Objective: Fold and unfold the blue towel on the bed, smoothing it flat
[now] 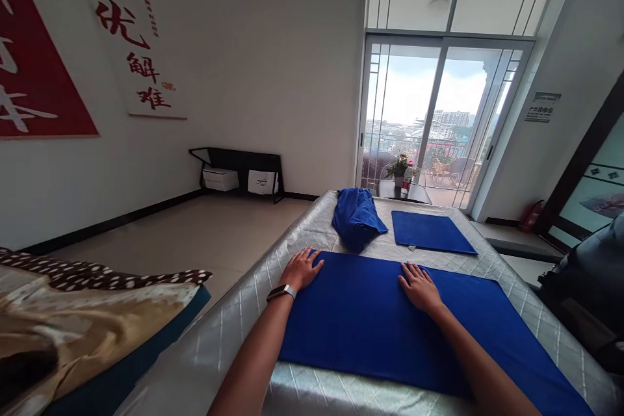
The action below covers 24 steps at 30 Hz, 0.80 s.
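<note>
A large blue cloth (361, 318) lies spread out and mostly smooth on the silver quilted table cover (302, 383). My left hand (301, 269) rests flat on its far left corner, fingers spread, with a watch (281, 292) on the wrist. On the far edge, right of the middle, my right hand (420, 286) lies flat with its fingers stretched out. Beyond the hands sit a crumpled blue cloth (358, 218) and, to its right, a neatly folded blue cloth (431, 232) with a small pale tag at its near edge.
Patterned fabric (97, 318) is heaped at the lower left. Behind the table stands a small dark table (414, 194) with a potted plant (400, 169) and a bottle (406, 181). A black bench (244, 159) is along the wall. Dark bulky things (585, 299) crowd the right side.
</note>
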Tool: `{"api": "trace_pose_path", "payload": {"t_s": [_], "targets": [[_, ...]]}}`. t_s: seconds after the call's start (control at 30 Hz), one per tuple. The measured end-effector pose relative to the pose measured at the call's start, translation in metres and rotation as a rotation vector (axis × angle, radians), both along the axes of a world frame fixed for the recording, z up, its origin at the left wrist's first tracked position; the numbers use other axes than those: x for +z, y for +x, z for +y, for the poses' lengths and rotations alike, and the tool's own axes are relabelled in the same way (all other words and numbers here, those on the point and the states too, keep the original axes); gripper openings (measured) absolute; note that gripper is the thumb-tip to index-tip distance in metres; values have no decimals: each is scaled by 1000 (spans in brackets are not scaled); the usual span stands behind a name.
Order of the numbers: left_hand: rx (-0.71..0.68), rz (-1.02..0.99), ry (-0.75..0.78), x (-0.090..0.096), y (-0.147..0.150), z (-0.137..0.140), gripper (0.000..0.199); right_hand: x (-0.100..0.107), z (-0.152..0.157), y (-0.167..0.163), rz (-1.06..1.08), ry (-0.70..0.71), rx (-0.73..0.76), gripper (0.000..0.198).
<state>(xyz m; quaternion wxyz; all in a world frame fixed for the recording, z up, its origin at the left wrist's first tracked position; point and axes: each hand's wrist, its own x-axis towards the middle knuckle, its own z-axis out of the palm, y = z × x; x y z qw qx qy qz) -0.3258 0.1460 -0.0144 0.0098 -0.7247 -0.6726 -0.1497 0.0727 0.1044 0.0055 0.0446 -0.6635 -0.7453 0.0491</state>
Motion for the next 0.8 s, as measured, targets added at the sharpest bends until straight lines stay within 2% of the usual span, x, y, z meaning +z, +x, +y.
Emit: {"api": "trace_pose_path", "payload": {"t_s": [0.23, 0.43, 0.53, 0.67, 0.8], "targets": [[3, 20, -8, -3, -2, 2, 58, -11, -14, 121, -65, 5, -178, 68], [-25, 53, 9, -5, -3, 4, 59, -21, -25, 195, -81, 45, -312, 68], [-22, 55, 21, -6, -3, 6, 56, -27, -26, 212, -84, 72, -363, 69], [-23, 71, 41, -4, -1, 4, 56, -32, -24, 214, -74, 87, -386, 68], [0, 128, 261, 5, 6, -9, 53, -31, -25, 210, -71, 93, -390, 67]]}}
